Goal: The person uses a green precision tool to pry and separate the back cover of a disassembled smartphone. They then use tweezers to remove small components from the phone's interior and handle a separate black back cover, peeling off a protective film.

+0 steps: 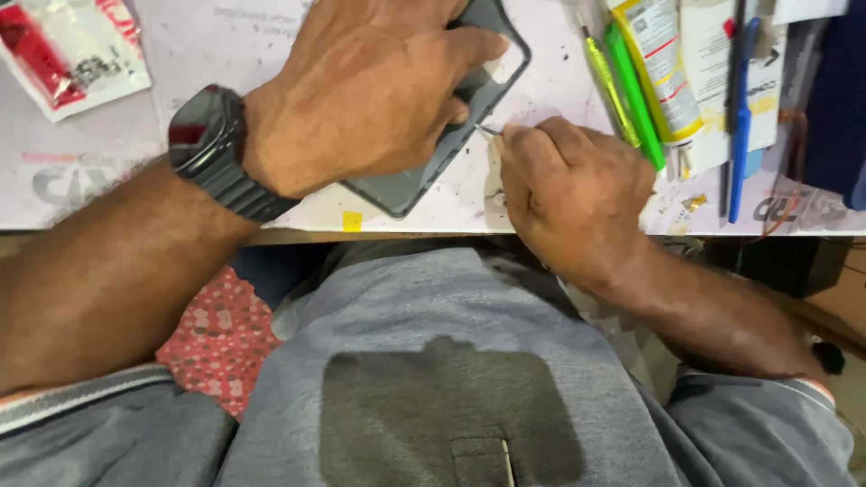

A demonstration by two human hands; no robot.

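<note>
- the left hand [370, 86] lies flat, palm down, on a dark phone back cover [424, 176], fingers spread over it and pressing it onto the table; it grips nothing, only holds the cover down.
- the cover sits tilted on the pale worktable [225, 54], its lower corner close to the table's front edge, its upper end with the camera cut-out showing past the left fingertips.
- the right hand [573, 194] is curled into a closed pinch around a thin metal tool [489, 131], of which only the tip shows, touching the cover's right edge.
- a black wristwatch [212, 144] is on the left wrist.
- to the right of the right hand lie a yellow-green screwdriver [609, 86], a green pen-like tool [636, 95], a glue tube [667, 77] and a blue pen [741, 117], side by side.
- a clear packet with red print [68, 54] lies at the far left of the table, well apart from both hands.
- a small yellow sticker [352, 220] sits at the table edge, just beside the cover's lower corner.
</note>
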